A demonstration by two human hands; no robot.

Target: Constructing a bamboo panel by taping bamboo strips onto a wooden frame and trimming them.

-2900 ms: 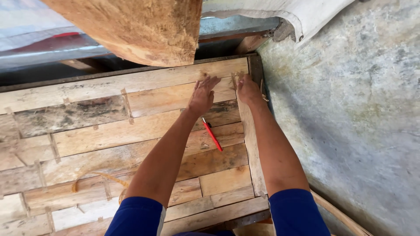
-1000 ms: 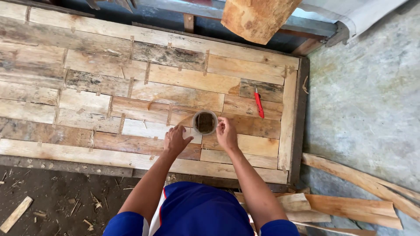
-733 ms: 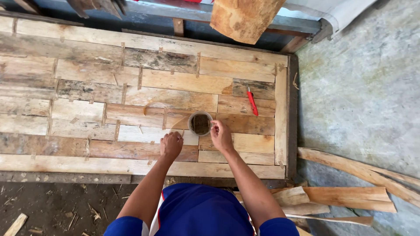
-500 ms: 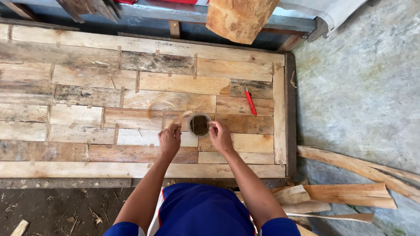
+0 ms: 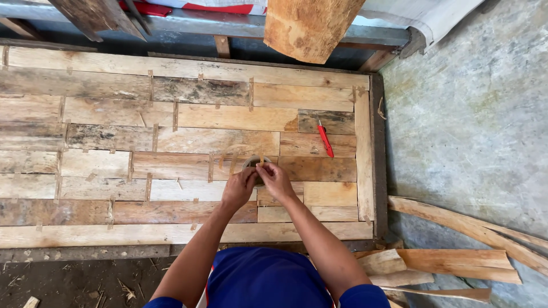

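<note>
A wide panel of patchwork wooden planks (image 5: pixel 171 131) lies flat before me. A small round cup (image 5: pixel 249 164) stands on it near the front right, mostly covered by my hands. My left hand (image 5: pixel 238 189) curls around the cup's left side. My right hand (image 5: pixel 276 179) sits over the cup with its fingers pinched on a thin pale stick (image 5: pixel 261 162) that pokes up at the rim. The two hands touch each other above the cup.
A red pen-like tool (image 5: pixel 325 141) lies on the planks to the right of my hands. A thick log end (image 5: pixel 308 28) hangs over the far edge. Loose wood offcuts (image 5: pixel 456 259) lie on the concrete floor at right; dirt floor at the near left.
The view has pulled back from the panel's far right corner to its near edge. My hands went from flat beside the cup to closed over it, and the right hand now pinches a stick.
</note>
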